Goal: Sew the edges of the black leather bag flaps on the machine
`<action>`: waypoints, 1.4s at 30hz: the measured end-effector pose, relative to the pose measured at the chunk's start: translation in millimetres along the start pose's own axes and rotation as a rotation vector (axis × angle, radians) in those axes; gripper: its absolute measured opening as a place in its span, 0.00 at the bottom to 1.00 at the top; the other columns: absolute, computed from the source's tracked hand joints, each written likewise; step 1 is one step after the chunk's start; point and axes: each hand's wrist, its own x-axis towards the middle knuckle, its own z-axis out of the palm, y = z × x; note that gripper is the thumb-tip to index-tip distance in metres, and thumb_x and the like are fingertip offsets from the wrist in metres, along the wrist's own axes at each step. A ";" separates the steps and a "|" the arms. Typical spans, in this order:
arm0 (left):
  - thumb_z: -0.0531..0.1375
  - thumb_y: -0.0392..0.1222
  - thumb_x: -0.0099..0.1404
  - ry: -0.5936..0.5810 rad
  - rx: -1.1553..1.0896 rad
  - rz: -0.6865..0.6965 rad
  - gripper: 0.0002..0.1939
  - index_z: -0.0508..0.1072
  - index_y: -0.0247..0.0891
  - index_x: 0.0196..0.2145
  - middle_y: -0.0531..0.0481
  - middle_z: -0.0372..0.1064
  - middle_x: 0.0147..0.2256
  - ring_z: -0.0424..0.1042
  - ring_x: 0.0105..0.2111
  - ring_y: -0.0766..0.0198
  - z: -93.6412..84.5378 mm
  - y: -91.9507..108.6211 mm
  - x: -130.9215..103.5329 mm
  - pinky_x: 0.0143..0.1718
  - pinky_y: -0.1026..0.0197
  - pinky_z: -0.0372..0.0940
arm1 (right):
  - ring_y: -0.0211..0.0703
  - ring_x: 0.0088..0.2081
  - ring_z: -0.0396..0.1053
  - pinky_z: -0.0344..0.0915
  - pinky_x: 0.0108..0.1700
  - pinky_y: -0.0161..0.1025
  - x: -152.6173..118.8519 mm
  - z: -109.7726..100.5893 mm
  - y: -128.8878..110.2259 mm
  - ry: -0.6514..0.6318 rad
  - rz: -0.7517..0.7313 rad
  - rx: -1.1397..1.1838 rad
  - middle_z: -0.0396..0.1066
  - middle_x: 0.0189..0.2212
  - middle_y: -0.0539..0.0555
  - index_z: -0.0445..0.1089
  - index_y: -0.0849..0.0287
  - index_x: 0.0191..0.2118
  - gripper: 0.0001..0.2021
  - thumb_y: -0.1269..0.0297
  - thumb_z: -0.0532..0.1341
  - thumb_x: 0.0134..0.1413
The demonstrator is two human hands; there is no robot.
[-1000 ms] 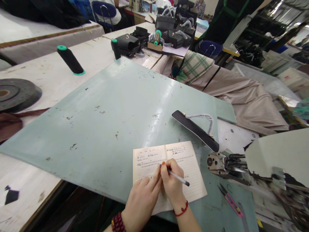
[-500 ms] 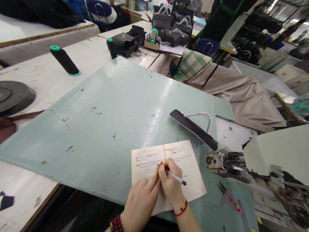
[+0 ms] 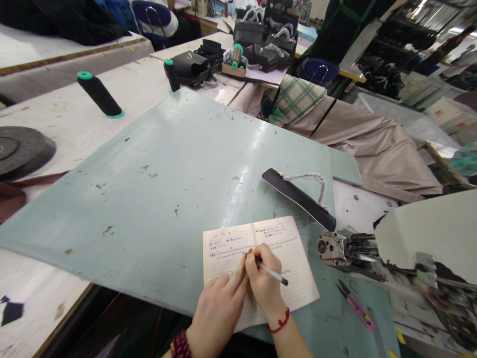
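An open lined notebook point(image 3: 298, 278) with handwriting on both pages lies on the pale green tabletop point(image 3: 160, 164). My right hand point(image 3: 265, 276) grips a pen point(image 3: 274, 274) with a clear barrel and dark end, its tip hidden near the middle of the pages. Flat on the left page, my left hand point(image 3: 219, 303) has its fingers stretched toward the pen tip, touching my right hand. Just beyond the notebook rests a black bag flap strip point(image 3: 298, 196) with a plastic-wrapped handle point(image 3: 316, 180) and gold-coloured fittings.
A sewing machine head point(image 3: 350, 251) stands close on the right, with pink thread snips point(image 3: 356, 304) beneath it. Black thread cones point(image 3: 100, 95) stand at the far left, beyond a round dark disc point(image 3: 26, 151). Black bags point(image 3: 249, 32) are piled at the back.
Both hands stay in nearly the same place on the notebook. The pen and right fingertips have shifted very slightly to the right.
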 end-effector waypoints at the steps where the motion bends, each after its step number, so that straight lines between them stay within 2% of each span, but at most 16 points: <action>1: 0.61 0.33 0.63 -0.004 0.001 -0.003 0.30 0.63 0.36 0.63 0.42 0.63 0.61 0.71 0.33 0.59 0.2 0.0 0.3 0.33 0.53 0.75 | 0.34 0.22 0.57 0.54 0.27 0.32 0.3 0.2 0.4 -0.004 -0.002 -0.006 0.58 0.19 0.45 0.56 0.58 0.24 0.13 0.70 0.55 0.61; 7: 0.60 0.33 0.64 -0.007 0.011 -0.007 0.29 0.64 0.36 0.62 0.42 0.63 0.62 0.70 0.33 0.60 0.2 0.7 0.5 0.33 0.54 0.75 | 0.35 0.23 0.58 0.55 0.27 0.32 0.6 0.7 1.2 0.002 0.001 -0.005 0.59 0.20 0.45 0.57 0.58 0.24 0.13 0.70 0.55 0.61; 12: 0.59 0.33 0.65 -0.017 0.014 -0.012 0.31 0.60 0.36 0.64 0.41 0.61 0.63 0.71 0.34 0.59 1.1 1.8 0.5 0.34 0.54 0.75 | 0.35 0.23 0.59 0.55 0.27 0.32 0.0 -1.0 -0.4 0.014 -0.001 0.005 0.60 0.20 0.46 0.58 0.57 0.25 0.13 0.68 0.54 0.62; 33: 0.59 0.32 0.64 -0.017 0.007 -0.011 0.30 0.61 0.35 0.63 0.41 0.66 0.59 0.70 0.33 0.59 0.1 2.5 0.7 0.33 0.54 0.74 | 0.36 0.23 0.59 0.55 0.28 0.34 0.6 -0.7 -1.1 -0.023 0.008 -0.028 0.59 0.20 0.46 0.58 0.57 0.24 0.14 0.68 0.55 0.63; 42: 0.60 0.32 0.64 -0.031 0.001 -0.010 0.28 0.64 0.36 0.62 0.41 0.64 0.61 0.71 0.34 0.60 -1.3 1.8 -0.3 0.34 0.54 0.75 | 0.35 0.23 0.58 0.54 0.28 0.34 -0.6 0.8 0.1 -0.012 0.016 -0.032 0.59 0.20 0.46 0.58 0.58 0.24 0.14 0.68 0.55 0.62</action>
